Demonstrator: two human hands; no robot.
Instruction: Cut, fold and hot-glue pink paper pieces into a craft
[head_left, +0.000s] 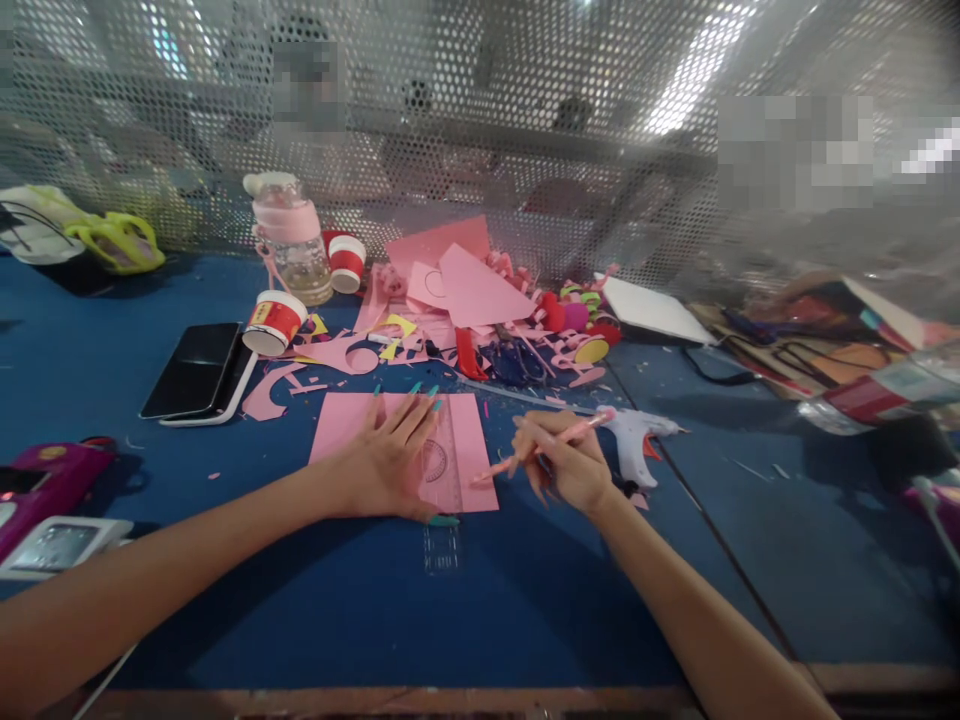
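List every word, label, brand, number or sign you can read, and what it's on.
None reads clearly.
Clear ruler under the left hand: markings around a protractor pattern, too small.
Front red-and-white paper cup: yellow print, blurred.
Red label on the plastic bottle: blurred.

The left forearm (202, 552) is being extended inward from the lower left. The left hand (386, 455) is being held flat, palm down, its fingers (401, 410) being spread forward and its thumb (418, 509) being stretched sideways toward the right hand (566, 460); long teal nails (444, 520) are being shown. The right forearm (675, 590) is being angled in from the lower right, the right hand's fingers being curled in a writing grip. Both hands are being held apart.
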